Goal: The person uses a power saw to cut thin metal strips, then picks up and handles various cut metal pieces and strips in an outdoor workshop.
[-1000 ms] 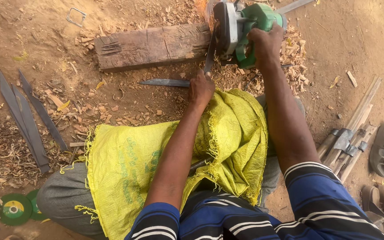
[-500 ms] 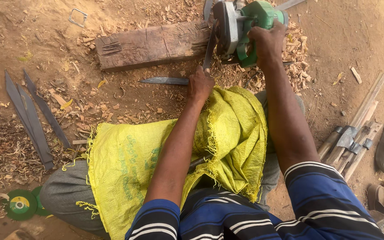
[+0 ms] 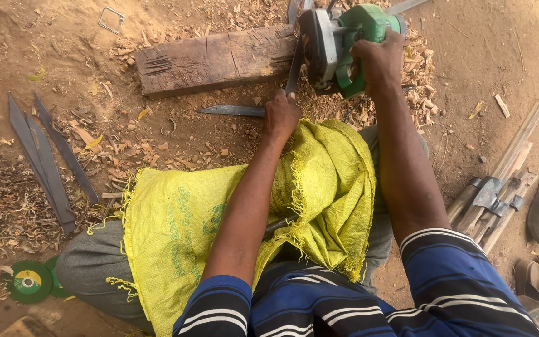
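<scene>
Both arms extended forward and down from the torso, bare forearms, striped short sleeves at the upper arms. Left hand (image 3: 282,114): arm runs diagonally up from lower centre, elbow nearly straight, wrist flexed down, fingers curled closed in a fist-like grip, knuckles facing the camera. Right hand (image 3: 378,61): arm reaches further out than the left, near-straight, forearm almost vertical in view, fingers wrapped tight around a grip, back of hand up. Hands near each other, not touching, right ahead of left. Knees bent, legs folded under the arms.
</scene>
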